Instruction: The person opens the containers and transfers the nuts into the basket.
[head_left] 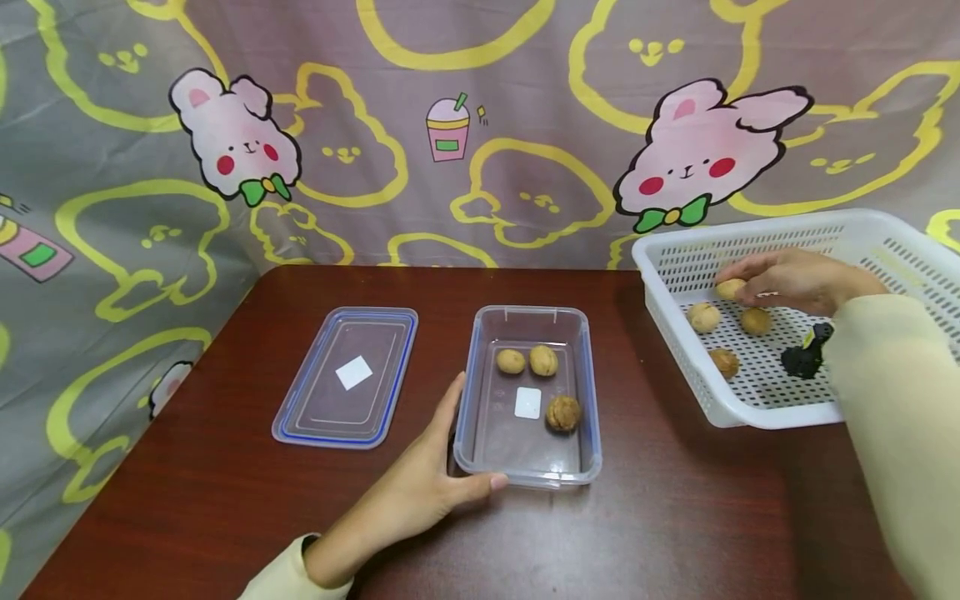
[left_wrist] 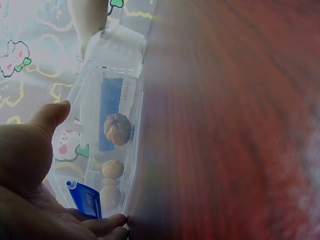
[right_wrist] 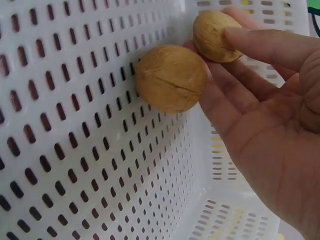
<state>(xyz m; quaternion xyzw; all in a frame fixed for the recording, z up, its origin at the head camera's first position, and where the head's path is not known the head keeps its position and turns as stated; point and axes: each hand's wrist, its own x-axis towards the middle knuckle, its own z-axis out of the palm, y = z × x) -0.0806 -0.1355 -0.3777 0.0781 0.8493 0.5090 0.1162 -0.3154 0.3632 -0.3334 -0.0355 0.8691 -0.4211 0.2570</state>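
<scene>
In the head view, my right hand (head_left: 798, 279) reaches into the white basket (head_left: 723, 410) and pinches a pale walnut (right_wrist: 216, 36) between thumb and fingers. A browner walnut (right_wrist: 171, 78) lies on the basket floor just beside those fingers. Two more walnuts, a pale one (head_left: 703, 317) and a brown one (head_left: 724, 362), sit nearby. My left hand (head_left: 420, 479) rests against the near left corner of a clear plastic container (head_left: 463, 417), thumb along the front, fingers fairly straight along the side. Inside are two pale walnuts (head_left: 543, 361) and a darker, rougher walnut (head_left: 562, 413).
Left of the container lies its flat clear lid (head_left: 311, 408) with a blue seal and a white label. A small black object (head_left: 802, 358) with a yellow mark is in the basket. A patterned curtain (head_left: 525, 100) hangs behind the dark red table (head_left: 660, 517).
</scene>
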